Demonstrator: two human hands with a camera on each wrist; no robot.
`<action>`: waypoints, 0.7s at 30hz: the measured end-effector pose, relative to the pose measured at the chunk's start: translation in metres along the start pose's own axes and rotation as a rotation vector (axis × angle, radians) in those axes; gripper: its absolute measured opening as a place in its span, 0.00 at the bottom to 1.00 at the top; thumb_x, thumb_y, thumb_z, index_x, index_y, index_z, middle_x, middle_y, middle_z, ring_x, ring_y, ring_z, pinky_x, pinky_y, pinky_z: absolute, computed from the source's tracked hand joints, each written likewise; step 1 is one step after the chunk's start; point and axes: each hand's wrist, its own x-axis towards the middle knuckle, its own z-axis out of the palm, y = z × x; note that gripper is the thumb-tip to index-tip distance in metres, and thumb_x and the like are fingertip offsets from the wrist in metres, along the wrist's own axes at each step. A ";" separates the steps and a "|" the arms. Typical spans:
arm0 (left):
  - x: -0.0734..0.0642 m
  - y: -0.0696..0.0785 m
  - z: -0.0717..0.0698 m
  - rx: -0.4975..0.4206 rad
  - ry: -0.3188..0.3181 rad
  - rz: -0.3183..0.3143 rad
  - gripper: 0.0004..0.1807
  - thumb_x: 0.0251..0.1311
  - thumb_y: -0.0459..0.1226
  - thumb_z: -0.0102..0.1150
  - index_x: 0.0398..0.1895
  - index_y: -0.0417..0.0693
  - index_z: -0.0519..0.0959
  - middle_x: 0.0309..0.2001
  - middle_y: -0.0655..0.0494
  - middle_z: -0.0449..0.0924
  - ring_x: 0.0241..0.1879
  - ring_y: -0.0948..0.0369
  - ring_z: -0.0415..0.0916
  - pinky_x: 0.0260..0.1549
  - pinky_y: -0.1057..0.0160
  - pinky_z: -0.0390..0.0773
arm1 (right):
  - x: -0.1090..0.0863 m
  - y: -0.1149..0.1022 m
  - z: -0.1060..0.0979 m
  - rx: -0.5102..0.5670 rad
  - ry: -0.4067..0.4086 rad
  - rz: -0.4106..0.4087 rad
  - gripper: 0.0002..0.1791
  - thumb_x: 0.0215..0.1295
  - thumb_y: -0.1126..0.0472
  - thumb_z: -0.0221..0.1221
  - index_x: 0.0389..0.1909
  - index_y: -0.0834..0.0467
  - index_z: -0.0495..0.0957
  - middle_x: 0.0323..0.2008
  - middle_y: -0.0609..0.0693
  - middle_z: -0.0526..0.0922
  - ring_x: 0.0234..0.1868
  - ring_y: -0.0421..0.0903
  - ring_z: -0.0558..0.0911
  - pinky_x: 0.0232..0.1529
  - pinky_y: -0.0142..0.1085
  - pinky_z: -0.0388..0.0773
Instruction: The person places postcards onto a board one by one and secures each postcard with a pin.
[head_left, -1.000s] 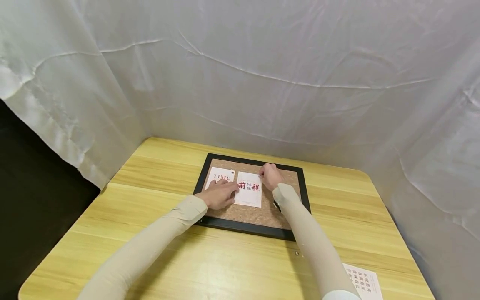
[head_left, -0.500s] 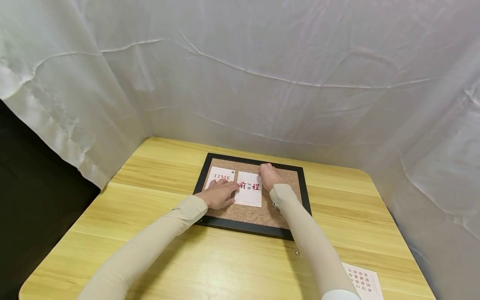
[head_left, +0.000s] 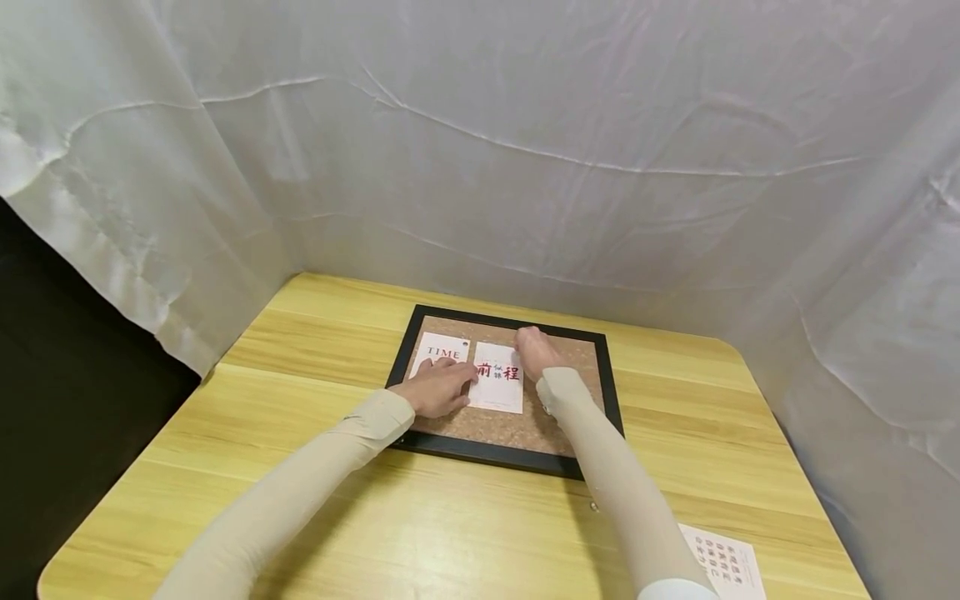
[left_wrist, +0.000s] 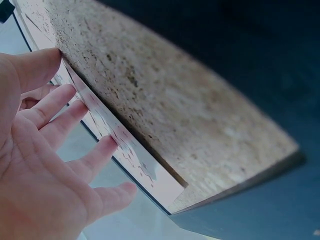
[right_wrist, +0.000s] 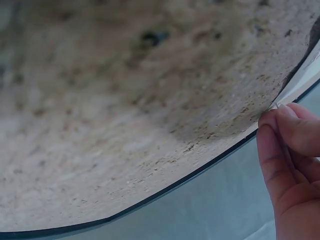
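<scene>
A black-framed cork board lies on the table with two white cards on it. My left hand rests with spread fingers over the left card, printed TIME, its fingertips reaching the second card, which bears red and dark characters. In the left wrist view, the fingertips press on a card's face. At the second card's upper right corner, my right hand pinches a small pin, mostly hidden between thumb and forefinger. A dark round pin sits in the left card's upper right corner.
Another white card with columns of red characters lies at the front right of the wooden table, partly under the right sleeve. A small shiny round piece is just in front of the board. White curtains hang behind.
My right hand has shifted slightly left and turned at the card's corner, its wrist and forearm moving a little left. The left hand and the cards have stayed in place.
</scene>
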 end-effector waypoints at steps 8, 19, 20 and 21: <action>-0.002 -0.002 -0.002 -0.009 0.002 -0.001 0.20 0.75 0.44 0.58 0.66 0.54 0.73 0.70 0.57 0.75 0.74 0.43 0.64 0.71 0.32 0.60 | -0.002 -0.006 0.001 -0.044 0.007 -0.025 0.09 0.74 0.72 0.55 0.42 0.62 0.84 0.40 0.56 0.86 0.36 0.44 0.80 0.38 0.38 0.81; -0.005 -0.002 -0.002 -0.019 -0.006 0.002 0.20 0.74 0.44 0.59 0.65 0.54 0.74 0.71 0.56 0.74 0.74 0.43 0.64 0.70 0.31 0.60 | -0.005 -0.014 0.005 -0.132 -0.035 -0.043 0.11 0.77 0.71 0.54 0.53 0.63 0.82 0.50 0.57 0.84 0.52 0.49 0.84 0.54 0.40 0.84; -0.005 -0.002 -0.002 -0.017 -0.005 -0.001 0.20 0.74 0.44 0.59 0.65 0.54 0.74 0.71 0.56 0.74 0.74 0.43 0.64 0.71 0.32 0.60 | -0.004 -0.014 0.005 -0.132 -0.035 -0.045 0.11 0.76 0.71 0.54 0.53 0.63 0.82 0.51 0.57 0.84 0.52 0.49 0.84 0.54 0.40 0.84; -0.004 -0.003 -0.003 -0.016 -0.004 -0.005 0.20 0.74 0.44 0.59 0.66 0.54 0.73 0.71 0.56 0.74 0.74 0.44 0.64 0.71 0.32 0.60 | -0.003 -0.014 0.005 -0.136 -0.039 -0.046 0.12 0.77 0.71 0.53 0.53 0.63 0.82 0.51 0.57 0.84 0.52 0.49 0.84 0.53 0.40 0.84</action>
